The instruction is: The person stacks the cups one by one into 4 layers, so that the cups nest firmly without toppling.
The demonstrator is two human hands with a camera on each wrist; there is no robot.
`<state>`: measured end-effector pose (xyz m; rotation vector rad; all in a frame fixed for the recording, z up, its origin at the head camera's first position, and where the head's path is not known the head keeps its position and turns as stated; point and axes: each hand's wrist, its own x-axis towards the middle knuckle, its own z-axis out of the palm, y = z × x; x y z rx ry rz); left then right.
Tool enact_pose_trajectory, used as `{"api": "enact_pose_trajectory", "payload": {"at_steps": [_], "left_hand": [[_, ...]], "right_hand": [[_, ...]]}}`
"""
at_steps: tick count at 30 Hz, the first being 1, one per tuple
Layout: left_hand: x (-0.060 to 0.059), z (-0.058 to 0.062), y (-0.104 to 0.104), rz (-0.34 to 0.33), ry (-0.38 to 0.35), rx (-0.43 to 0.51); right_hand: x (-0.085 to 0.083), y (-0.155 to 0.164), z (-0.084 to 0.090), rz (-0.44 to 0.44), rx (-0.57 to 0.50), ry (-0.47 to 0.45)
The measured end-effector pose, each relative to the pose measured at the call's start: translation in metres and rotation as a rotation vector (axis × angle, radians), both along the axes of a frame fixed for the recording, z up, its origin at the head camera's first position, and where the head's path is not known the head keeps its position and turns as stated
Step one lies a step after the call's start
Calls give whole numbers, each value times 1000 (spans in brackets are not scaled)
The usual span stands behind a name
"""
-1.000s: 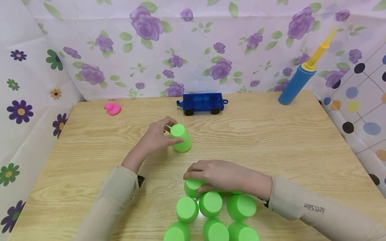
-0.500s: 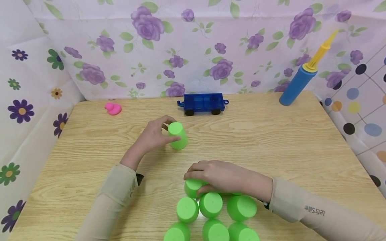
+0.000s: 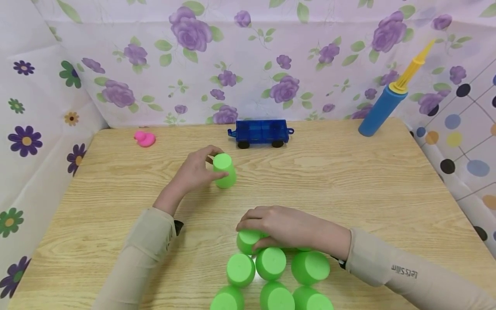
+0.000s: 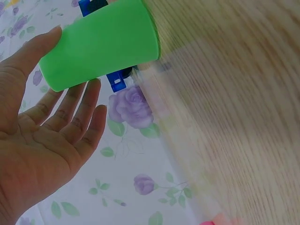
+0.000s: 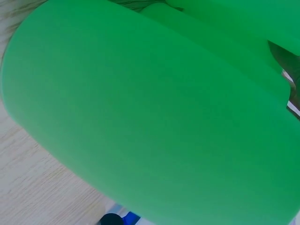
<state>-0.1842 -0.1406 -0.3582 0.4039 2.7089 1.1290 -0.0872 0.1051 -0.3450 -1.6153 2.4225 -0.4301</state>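
Bright head view, dimmer wrist views

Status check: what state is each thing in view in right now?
Left hand: holding a cup
Left-hand cup: upside down, held
Right hand: gripping a cup
Right-hand cup: upside down, partly hidden
Other green cups: clustered, visible ones upside down
Blue wagon: on its wheels
Pink duck: upright
Pump: standing, yellow tip up

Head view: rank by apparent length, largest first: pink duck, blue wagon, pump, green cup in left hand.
1. blue-and-yellow pump
2. blue wagon
3. green cup in the left hand
4. pink duck
On-screen length only: the green cup sits nearer the camera.
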Motion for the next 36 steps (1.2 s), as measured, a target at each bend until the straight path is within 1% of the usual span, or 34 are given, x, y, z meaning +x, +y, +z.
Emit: {"api": "enact_pose_trajectory", "payload": {"at_steps": [4, 8, 13, 16, 18, 20, 22, 24, 26, 28, 29, 31, 32, 33, 35, 36], "left_hand": [[1, 0, 0, 25, -7, -3], [2, -1, 0, 49, -20, -1], [5, -3, -3, 43, -29, 12], [10, -4, -8, 40, -32, 32], [18, -3, -12, 51, -23, 41], [32, -1, -15, 67, 6, 47], [50, 0, -17, 89, 48, 53], [72, -1, -18, 104, 99, 55], [98, 0, -18, 107, 137, 55], [124, 0, -15, 86, 161, 59], [136, 1, -13, 74, 160, 57], [159, 1, -6, 46, 162, 50], [168, 1, -2, 22, 184, 50], [178, -1, 2, 0, 219, 34], [192, -5, 11, -52, 354, 9], [198, -8, 15, -71, 437, -9]], "right_hand": [[-1, 0, -1, 4, -8, -1], [0, 1, -2, 14, -25, 34], [2, 2, -2, 6, -24, 90], [3, 0, -1, 9, 22, 125], [2, -1, 1, 23, 50, 151], [1, -3, 4, 46, 67, 184], [-1, -3, 7, 70, 56, 210], [-1, -2, 11, 93, 27, 240], [-1, 0, 16, 106, -19, 263], [-3, 4, 23, 113, -87, 280], [-4, 7, 27, 114, -126, 286], [-9, 14, 37, 108, -204, 286], [-12, 18, 42, 107, -246, 282], [-16, 22, 46, 98, -276, 270], [-24, 30, 54, 62, -322, 237], [-30, 33, 57, 39, -341, 212]]}}
